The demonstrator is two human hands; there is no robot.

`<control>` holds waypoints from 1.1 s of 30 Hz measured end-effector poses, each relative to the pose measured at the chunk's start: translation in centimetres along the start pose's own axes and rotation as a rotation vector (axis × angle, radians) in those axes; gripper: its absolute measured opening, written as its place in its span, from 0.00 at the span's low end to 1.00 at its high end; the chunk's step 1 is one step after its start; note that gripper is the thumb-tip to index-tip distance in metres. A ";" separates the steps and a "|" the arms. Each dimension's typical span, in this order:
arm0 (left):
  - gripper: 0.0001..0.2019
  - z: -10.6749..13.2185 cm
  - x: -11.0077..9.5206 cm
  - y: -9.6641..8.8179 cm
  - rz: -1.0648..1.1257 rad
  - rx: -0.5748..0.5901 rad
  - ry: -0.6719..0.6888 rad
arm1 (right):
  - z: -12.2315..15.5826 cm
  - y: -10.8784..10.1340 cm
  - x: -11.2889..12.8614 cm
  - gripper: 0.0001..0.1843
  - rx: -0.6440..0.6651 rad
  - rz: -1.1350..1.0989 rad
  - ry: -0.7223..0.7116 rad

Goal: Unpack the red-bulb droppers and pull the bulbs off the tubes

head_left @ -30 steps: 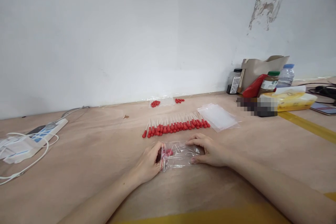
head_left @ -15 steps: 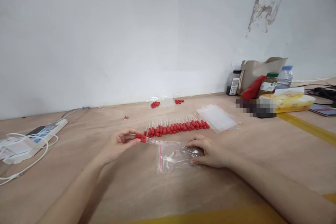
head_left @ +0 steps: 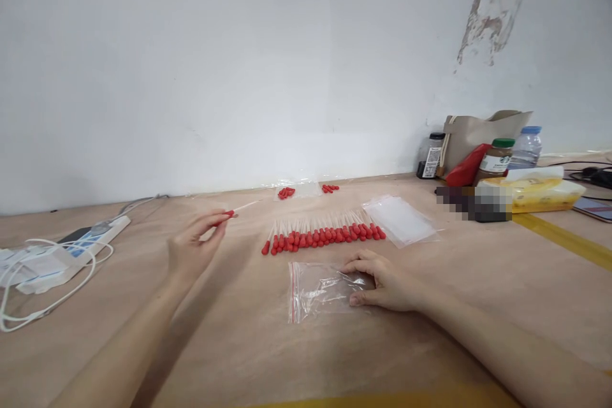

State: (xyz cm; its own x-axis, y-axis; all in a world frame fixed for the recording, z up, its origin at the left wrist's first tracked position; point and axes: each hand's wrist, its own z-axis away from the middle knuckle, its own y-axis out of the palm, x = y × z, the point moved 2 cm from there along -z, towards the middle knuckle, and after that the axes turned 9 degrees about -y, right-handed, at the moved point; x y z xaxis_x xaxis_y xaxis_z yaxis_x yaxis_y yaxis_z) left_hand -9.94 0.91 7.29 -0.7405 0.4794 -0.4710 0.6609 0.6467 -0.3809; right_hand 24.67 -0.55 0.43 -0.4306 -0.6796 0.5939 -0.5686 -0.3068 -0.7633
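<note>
My left hand (head_left: 198,239) is raised above the table at the left, fingertips pinching a dropper (head_left: 230,213) by its red rubber bulb. The dropper's thin clear tube points right and slightly up. On the table in front of me lies a clear zip-lock bag (head_left: 315,293) with a red line along its left edge. My right hand (head_left: 382,280) grips the bag's right end, thumb and fingers curved over the plastic. Just beyond the bag is a row of droppers (head_left: 315,239), red bulbs toward me and tubes pointing to the wall. The bag's contents are hard to make out.
A stack of clear bags (head_left: 401,220) lies right of the row. Small red bulbs (head_left: 287,193) sit near the wall. At the left are a power strip (head_left: 71,261) and white cables. Bottles, a grey bag (head_left: 478,134) and a tissue pack (head_left: 535,191) stand at the right.
My left hand has moved left and up, away from the zip-lock bag's edge, with the dropper in its fingertips. My right hand stays on the bag. The view has shifted slightly.
</note>
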 end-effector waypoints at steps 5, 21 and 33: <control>0.11 1.6 1.2 4.5 -0.266 0.142 0.416 | 0.0 0.0 0.0 0.30 -0.003 0.000 0.004; 0.16 4.1 1.6 7.4 -0.246 0.451 0.189 | 0.0 -0.2 0.3 0.29 0.006 -0.007 0.015; 0.31 4.0 2.4 7.8 0.093 0.632 -0.475 | 0.0 -0.2 0.4 0.29 0.010 -0.008 0.020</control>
State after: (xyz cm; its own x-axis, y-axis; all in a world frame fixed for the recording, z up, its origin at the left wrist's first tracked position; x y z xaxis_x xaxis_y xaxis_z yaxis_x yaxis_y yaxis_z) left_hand -6.09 4.71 -0.04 -0.6421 0.1184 -0.7575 0.7666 0.0892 -0.6359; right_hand 24.64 -0.79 0.88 -0.4404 -0.6636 0.6047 -0.5650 -0.3187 -0.7611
